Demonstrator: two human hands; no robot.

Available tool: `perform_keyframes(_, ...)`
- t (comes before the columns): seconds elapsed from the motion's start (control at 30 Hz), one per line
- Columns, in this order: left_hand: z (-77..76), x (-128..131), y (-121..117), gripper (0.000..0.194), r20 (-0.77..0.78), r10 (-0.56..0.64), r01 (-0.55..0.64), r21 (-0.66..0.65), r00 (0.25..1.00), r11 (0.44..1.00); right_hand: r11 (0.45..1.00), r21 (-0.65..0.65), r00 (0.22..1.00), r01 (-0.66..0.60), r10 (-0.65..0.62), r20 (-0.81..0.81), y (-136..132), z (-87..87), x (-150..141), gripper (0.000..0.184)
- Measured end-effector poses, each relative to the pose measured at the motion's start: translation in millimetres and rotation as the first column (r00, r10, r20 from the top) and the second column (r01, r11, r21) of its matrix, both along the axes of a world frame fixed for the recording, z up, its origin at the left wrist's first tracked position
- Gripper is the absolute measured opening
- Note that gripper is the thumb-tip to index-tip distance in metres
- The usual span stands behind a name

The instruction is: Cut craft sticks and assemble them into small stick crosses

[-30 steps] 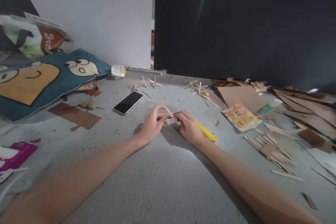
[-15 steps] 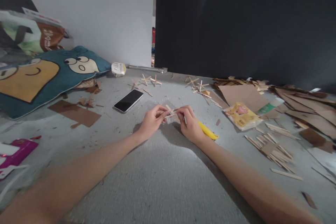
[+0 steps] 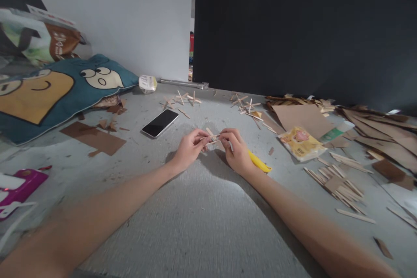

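At your far left, the magenta device (image 3: 24,184) lies on the grey tabletop (image 3: 182,226), nearer to you than the teal cushion (image 3: 65,91). Right of the cushion's near edge is a flat brown cardboard strip (image 3: 94,139), and then comes the phone (image 3: 160,123), face up, its long axis slanting away from you to the right. Your left hand (image 3: 190,150) pinches the left side of the crossed sticks (image 3: 212,139) between thumb and fingers. They are between your two hands, near the middle of the view; one light stick points away from you and slightly left, while the thinner ones run across from hand to hand, their right ends tilted a little away from you. Your right hand (image 3: 237,152) has its fingertips closed on the right side, though your fingers hide much of the joint, so how the sticks meet there is hard to tell. Just beside that hand, the yellow tool (image 3: 259,163) slants towards you to the right. Farther right are the yellow packet (image 3: 301,143) and, nearer to you, the stick bundle (image 3: 335,184), its long axis slanting towards you to the right
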State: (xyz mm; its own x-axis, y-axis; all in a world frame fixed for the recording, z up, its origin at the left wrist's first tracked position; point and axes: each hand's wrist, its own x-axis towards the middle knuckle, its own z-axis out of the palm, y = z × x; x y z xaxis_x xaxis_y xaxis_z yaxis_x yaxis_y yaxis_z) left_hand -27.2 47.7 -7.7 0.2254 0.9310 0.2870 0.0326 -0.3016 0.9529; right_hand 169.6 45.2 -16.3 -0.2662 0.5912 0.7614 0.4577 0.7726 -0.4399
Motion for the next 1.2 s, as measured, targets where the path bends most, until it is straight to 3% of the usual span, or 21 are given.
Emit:
perform_keyframes(0.2,2.1,2.1,0.8,0.039,0.027,0.008,-0.007,-0.031,1.000,0.999,0.999,-0.033,1.000,0.001,-0.001,0.001,0.0,-0.4,-0.1,0.017)
perform_keyframes(0.53,10.0,-1.3,1.7,0.041,0.187,-0.086,0.113,-0.140,0.979,0.984,0.999,-0.036,1.000,-0.002,0.002,-0.004,2.2,-1.8,-1.0,0.016)
perform_keyframes(0.67,6.1,4.4,1.4,0.051,0.284,-0.062,0.122,-0.199,0.957,0.972,0.998,-0.051,1.000,-0.024,0.024,0.001,2.1,-3.4,-0.7,0.019)
perform_keyframes(0.87,4.6,8.5,-2.5,0.044,0.397,0.045,0.073,-0.278,0.917,0.958,0.996,-0.067,0.998,-0.060,0.060,0.010,-2.2,-1.1,-1.1,0.026)
perform_keyframes(1.03,2.9,7.5,0.1,0.050,0.457,0.083,0.081,-0.327,0.886,0.941,0.964,-0.261,0.993,-0.059,0.031,-0.110,-4.4,-0.9,-1.3,0.027)
perform_keyframes(1.2,-1.5,8.3,0.6,0.051,0.407,-0.004,0.111,-0.240,0.913,0.964,0.814,-0.541,0.942,-0.211,0.022,-0.334,4.9,0.8,1.4,0.042)
